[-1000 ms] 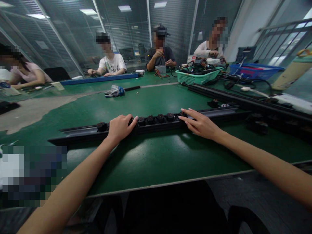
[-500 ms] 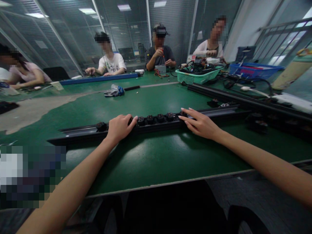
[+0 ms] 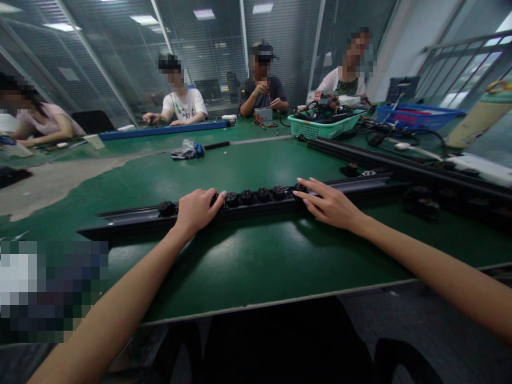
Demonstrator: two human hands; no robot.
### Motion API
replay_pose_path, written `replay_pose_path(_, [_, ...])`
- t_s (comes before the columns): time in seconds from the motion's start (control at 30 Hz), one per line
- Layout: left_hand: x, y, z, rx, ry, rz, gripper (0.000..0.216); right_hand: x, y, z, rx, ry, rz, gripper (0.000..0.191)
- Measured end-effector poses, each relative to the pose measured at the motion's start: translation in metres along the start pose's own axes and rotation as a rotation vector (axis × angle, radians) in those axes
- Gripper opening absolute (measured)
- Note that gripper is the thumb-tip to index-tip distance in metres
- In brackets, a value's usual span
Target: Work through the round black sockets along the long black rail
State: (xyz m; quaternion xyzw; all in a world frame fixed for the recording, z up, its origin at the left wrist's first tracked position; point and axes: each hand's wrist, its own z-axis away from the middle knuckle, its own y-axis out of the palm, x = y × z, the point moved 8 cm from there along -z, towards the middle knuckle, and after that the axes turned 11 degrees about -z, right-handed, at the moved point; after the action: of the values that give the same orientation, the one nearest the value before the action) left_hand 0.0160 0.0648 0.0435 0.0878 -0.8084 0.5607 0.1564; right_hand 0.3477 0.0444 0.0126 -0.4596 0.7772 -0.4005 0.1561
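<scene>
A long black channel rail lies across the table before me, with a row of round black socket modules seated along it. My left hand is closed over the rail's left half. Its thumb and fingers are around one socket module, mostly hidden by the hand. Another module sits just left of that hand. Towards the right, my right hand has its fingers on both sides of a module at the right end of the row. A gap separates that module from its neighbour.
More black rails and loose black parts lie to the right. Beyond them are a green basket of cables, a blue tray and a bottle. Grey-blue gloves lie farther back. Several people sit across the table.
My hands, the rail and the modules look unchanged. Across the table, the person at the far right has shifted a little and that person's raised hand is lower.
</scene>
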Motion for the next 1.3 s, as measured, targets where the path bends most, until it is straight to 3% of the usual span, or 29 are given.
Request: replay_pose_path(1.3, [0.0001, 0.0007, -0.0002, 0.005, 0.001, 0.017, 0.068, -0.0012, -0.001, 0.0009, -0.009, 0.013, -0.022, 0.042])
